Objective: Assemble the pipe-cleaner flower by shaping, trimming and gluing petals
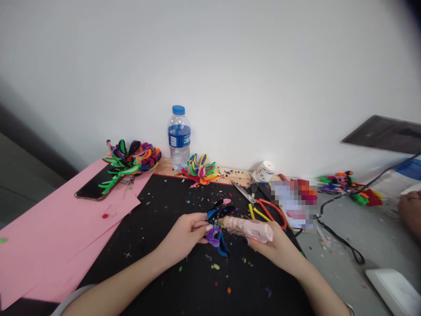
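A small flower-like piece of blue, black and purple fuzzy strips [213,236] is pinched in the fingers of my left hand [188,232], low over the black mat [148,281]. My right hand [276,245] is wrapped round a pale pink glue gun [251,229]. Its tip points left and meets the middle of the piece, where small green and yellow bits show. Whether the tip touches them is too small to tell.
Scissors [271,210], a water bottle [179,139], a white roll [264,171] and bundles of colourful strips [131,158] stand or lie along the back. A phone [92,186] rests on pink paper [59,228]. Another person's hand [411,210] is at the right edge.
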{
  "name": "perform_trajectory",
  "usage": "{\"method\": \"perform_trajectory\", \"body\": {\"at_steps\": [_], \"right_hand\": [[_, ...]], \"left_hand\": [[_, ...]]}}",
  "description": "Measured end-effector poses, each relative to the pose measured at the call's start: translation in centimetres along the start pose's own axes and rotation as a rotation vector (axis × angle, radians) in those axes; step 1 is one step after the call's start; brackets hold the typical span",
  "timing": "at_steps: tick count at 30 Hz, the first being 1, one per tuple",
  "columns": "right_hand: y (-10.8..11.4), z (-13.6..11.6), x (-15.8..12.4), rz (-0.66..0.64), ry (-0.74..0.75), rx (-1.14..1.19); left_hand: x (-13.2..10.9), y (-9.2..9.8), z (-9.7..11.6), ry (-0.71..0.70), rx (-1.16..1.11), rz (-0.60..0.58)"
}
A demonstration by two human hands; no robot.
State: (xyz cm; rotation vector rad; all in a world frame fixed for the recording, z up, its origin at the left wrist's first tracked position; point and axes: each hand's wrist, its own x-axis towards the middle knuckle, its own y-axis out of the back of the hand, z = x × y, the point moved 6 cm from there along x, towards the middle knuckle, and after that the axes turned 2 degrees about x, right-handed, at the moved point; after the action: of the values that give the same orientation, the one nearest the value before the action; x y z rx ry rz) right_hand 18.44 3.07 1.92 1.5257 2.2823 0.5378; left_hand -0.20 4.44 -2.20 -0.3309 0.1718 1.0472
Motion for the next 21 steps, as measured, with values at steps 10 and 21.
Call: {"method": "perform_trajectory", "body": {"at_steps": [10,21], "right_hand": [[0.28,0.82,-0.18,0.027,-0.021,-0.029],[0.44,0.65,-0.23,0.006,-0.003,-0.037]], "left_hand": [[-0.01,0.09,-0.12,-0.008,0.014,-0.007],[0.18,0.40,-0.01,-0.010,0.007,0.000]]}}
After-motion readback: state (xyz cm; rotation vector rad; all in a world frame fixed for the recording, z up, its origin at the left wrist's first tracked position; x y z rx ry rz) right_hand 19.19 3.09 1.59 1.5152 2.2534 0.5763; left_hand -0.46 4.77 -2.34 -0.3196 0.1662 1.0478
